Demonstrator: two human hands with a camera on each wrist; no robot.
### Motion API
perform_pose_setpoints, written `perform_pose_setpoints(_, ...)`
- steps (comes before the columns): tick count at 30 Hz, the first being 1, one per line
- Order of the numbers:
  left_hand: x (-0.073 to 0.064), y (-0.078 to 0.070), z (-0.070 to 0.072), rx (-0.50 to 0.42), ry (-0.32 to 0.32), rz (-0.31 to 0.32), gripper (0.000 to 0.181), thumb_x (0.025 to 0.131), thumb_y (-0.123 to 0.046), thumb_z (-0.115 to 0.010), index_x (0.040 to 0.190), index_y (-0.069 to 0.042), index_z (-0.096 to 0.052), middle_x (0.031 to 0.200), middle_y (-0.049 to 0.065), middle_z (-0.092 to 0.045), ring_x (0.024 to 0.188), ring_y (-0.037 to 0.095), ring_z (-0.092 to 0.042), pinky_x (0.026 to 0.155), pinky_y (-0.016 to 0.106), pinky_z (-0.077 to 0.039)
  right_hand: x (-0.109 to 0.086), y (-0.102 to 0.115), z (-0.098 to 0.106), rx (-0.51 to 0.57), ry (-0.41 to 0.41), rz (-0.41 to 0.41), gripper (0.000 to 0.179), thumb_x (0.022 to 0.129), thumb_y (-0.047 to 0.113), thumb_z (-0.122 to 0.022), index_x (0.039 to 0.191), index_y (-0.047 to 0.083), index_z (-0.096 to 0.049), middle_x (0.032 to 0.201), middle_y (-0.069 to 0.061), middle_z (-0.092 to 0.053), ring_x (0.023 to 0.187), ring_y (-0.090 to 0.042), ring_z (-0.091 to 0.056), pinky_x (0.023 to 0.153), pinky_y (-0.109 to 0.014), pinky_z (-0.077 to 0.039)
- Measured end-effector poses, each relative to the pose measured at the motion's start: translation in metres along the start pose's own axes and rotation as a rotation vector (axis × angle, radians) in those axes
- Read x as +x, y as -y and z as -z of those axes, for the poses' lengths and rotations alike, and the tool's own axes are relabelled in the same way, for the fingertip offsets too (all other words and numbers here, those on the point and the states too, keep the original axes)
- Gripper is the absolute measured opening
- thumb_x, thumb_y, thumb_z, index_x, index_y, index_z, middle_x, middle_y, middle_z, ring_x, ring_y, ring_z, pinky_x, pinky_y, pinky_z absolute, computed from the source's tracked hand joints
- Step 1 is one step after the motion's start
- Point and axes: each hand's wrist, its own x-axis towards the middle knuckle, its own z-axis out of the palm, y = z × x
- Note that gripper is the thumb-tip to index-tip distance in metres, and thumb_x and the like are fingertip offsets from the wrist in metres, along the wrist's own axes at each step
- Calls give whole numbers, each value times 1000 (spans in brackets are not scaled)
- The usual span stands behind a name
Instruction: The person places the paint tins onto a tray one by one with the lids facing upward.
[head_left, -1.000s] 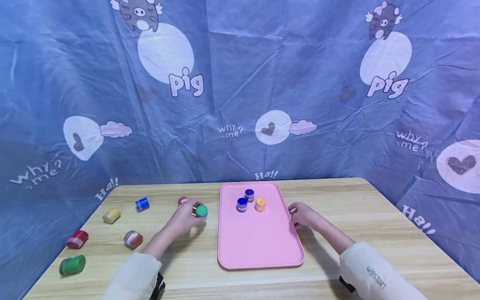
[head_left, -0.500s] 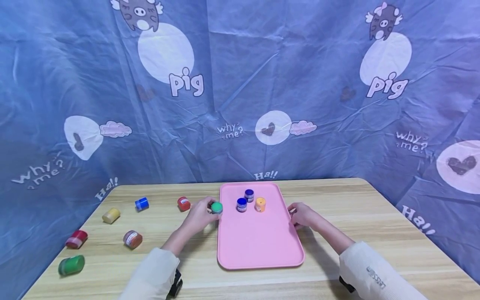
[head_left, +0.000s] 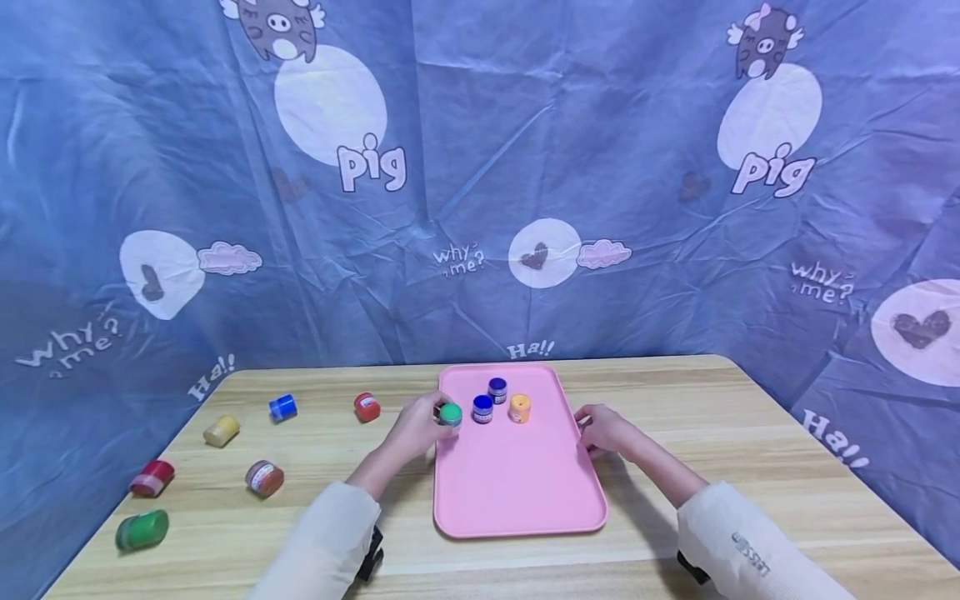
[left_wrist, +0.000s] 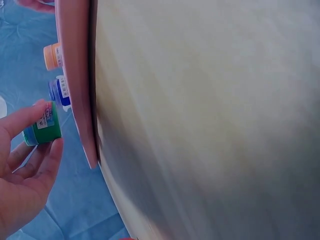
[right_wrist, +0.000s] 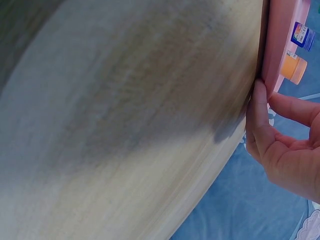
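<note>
Green pot (head_left: 451, 415) in hand over the left side of the tray (head_left: 517, 500)

On my feed, the left hand (head_left: 417, 427) pinches the green pot between thumb and fingertips, opened just to its width, left of the nearer of two blue pots (head_left: 483, 410). An orange pot (head_left: 520, 409) stands to their right. I see the right hand (head_left: 609, 430) nearly closed, thumb and fingers gripping the tray's right rim.

Left of the tray, I count six pots on the table (head_left: 525, 575): a red pot (head_left: 367, 407) nearest, then brown (head_left: 265, 479), blue (head_left: 282, 407), yellow (head_left: 221, 431), dark red (head_left: 152, 479) and another green (head_left: 142, 530). Behind hangs a blue cloth (head_left: 480, 192).
</note>
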Motion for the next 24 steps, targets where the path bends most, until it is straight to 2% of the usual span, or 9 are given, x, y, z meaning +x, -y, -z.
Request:
perform_pose_setpoints(5,2,-3,-5,8,14,21,30,69,-2,-77,94,-2,-60,86,4,-58,79,19,-55,72,33,-50,-1,0,0,2,0,-5,47,64,-19,-50,111,-19,-44,87,-20,-56,62,-20,-58,58,-34,-54)
perform_pose_setpoints(10,4,-3,-9,53,38,31,29,69,-4,-78,92,-3,-60,85,5,-58,78,20,-55,73,35,-49,-1,1,0,6,-1,-14,48,64,-19,-49,111,-18,-44,87,-19,-56,63,-20,-58,58,-34,-54)
perform_pose_setpoints(18,4,-3,-10,111,88,-1,28,68,-5,-79,90,-3,-61,82,5,-59,78,20,-55,75,37,-50,0,1,-1,-1,-3,-12,48,64,-19,-50,112,-18,-44,87,-19,-56,62,-20,-58,57,-33,-54)
perform_pose_setpoints(20,4,-3,-10,114,95,4,27,68,-5,-79,90,-4,-62,82,4,-59,78,20,-55,76,36,-50,0,1,-1,-2,-10,-16,48,64,-19,-50,111,-17,-45,86,-18,-56,61,-19,-58,56,-32,-54)
perform_pose_setpoints(24,5,-1,-11,145,102,-25,27,67,-5,-79,88,-4,-62,81,3,-59,77,19,-55,74,35,-49,0,0,-1,-7,-6,-9,47,64,-19,-50,110,-18,-45,85,-18,-55,61,-18,-57,56,-32,-54)
